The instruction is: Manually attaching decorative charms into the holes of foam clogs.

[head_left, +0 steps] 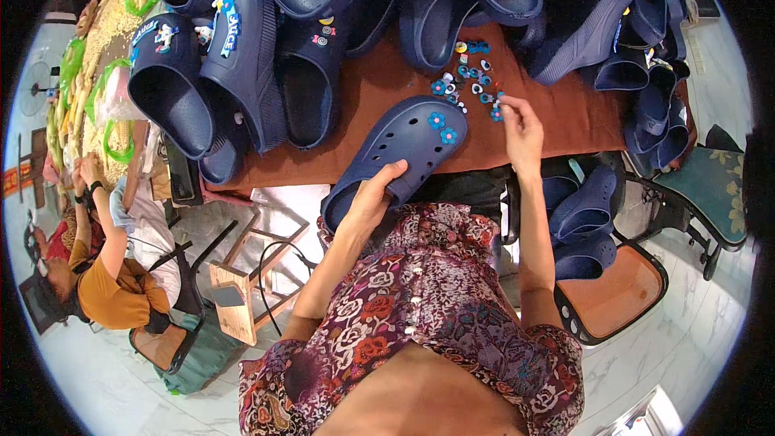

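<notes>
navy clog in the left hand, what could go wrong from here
Loose charms lie close to the right hand, so a brush might scatter them. Only the left hand grips the navy clog, which could slip. Other clogs crowd the brown cloth, so one might be nudged over.

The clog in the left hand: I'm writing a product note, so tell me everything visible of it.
The clog is navy blue, apparently moulded foam, with dark holes in its upper and two blue flower charms near the rounded toe. The toe points up and rightward in the picture; the foot opening lies at the lower left. The left hand grips it, thumb on top. It overlaps the brown cloth in view; contact is unclear.
</notes>
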Tool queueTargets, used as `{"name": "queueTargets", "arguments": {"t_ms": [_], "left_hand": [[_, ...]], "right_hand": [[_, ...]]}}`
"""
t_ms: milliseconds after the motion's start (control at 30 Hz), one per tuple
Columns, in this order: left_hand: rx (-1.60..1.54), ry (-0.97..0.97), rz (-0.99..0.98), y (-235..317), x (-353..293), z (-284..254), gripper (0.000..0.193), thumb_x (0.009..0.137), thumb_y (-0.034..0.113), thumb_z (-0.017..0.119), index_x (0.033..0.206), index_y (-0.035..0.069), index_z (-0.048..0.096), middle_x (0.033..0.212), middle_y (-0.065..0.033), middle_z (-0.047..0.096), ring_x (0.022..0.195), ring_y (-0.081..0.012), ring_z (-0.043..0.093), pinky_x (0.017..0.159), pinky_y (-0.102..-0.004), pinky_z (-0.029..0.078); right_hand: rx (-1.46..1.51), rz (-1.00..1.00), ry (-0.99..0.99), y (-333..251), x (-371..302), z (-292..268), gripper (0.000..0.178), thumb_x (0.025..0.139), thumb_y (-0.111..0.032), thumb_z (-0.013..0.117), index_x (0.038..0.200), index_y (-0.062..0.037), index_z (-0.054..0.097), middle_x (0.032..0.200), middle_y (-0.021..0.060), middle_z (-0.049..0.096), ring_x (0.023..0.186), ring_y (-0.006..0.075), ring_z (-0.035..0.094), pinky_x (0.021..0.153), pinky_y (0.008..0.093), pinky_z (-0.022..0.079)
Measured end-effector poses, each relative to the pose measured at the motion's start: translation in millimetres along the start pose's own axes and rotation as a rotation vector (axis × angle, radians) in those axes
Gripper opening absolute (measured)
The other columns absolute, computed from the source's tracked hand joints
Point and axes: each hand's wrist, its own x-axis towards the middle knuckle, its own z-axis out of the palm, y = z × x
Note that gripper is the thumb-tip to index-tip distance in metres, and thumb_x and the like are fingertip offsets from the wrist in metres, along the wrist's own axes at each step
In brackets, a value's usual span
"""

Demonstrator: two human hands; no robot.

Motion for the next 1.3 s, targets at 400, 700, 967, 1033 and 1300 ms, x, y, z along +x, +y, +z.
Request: {"name": "queueTargets", "arguments": {"t_ms": [400, 700, 967, 1033, 1300], "left_hand": [[-0.104, -0.006, 0.036, 3.3, -2.1, 6.5, 0.038, 0.083, 0.019, 0.069, 0.112, -0.003, 0.060, 0.109, -0.0098, 0.064, 0.098, -0.0190, 0.062, 0.089, -0.0318, 0.048], [-0.084, -0.003, 0.022, -4.1, 3.7, 0.3, 0.042, 0.083, 0.015, 0.065, 0.118, -0.004, 0.055, 0.114, -0.0139, 0.063, 0.105, -0.0245, 0.061, 0.096, -0.0368, 0.046], [-0.096, -0.007, 0.025, -4.3, 2.3, 0.2, 0.039, 0.082, 0.016, 0.069, 0.114, -0.003, 0.058, 0.109, -0.0099, 0.064, 0.101, -0.0198, 0.061, 0.091, -0.0336, 0.047], [-0.098, -0.052, 0.024, -7.5, 5.6, -3.6, 0.039, 0.081, 0.016, 0.069, 0.114, -0.002, 0.058, 0.108, -0.0093, 0.064, 0.100, -0.0194, 0.060, 0.092, -0.0339, 0.046], [0.013, -0.108, 0.093, -12.7, -3.0, 7.9, 0.054, 0.082, 0.013, 0.068, 0.129, -0.001, 0.045, 0.125, -0.0097, 0.052, 0.112, -0.0197, 0.050, 0.098, -0.0326, 0.040]], "right_hand": [[-0.478, -0.161, 0.063, 14.6, -9.6, -16.0, 0.025, 0.082, -0.006, 0.068, 0.107, -0.0050, 0.065, 0.094, 0.0091, 0.061, 0.082, 0.0215, 0.061, 0.074, 0.0322, 0.049], [-0.549, -0.151, 0.010, 9.9, -8.6, -14.0, 0.028, 0.076, -0.008, 0.072, 0.101, -0.0060, 0.059, 0.095, 0.0120, 0.060, 0.090, 0.0284, 0.059, 0.080, 0.0398, 0.046], [-0.299, 0.018, -0.021, 10.4, -9.3, -9.2, 0.025, 0.079, -0.003, 0.070, 0.101, -0.0044, 0.057, 0.089, 0.0073, 0.064, 0.075, 0.0174, 0.060, 0.070, 0.0305, 0.049], [-0.206, -0.002, -0.013, 0.3, -11.1, -6.6, 0.025, 0.079, -0.002, 0.070, 0.101, -0.0038, 0.059, 0.089, 0.0072, 0.064, 0.075, 0.0162, 0.059, 0.070, 0.0296, 0.049], [-0.092, -0.353, -0.153, -75.6, -20.8, 19.7, 0.018, 0.080, 0.001, 0.068, 0.098, -0.0025, 0.066, 0.093, 0.0082, 0.064, 0.085, 0.0170, 0.063, 0.074, 0.0280, 0.050]]}}
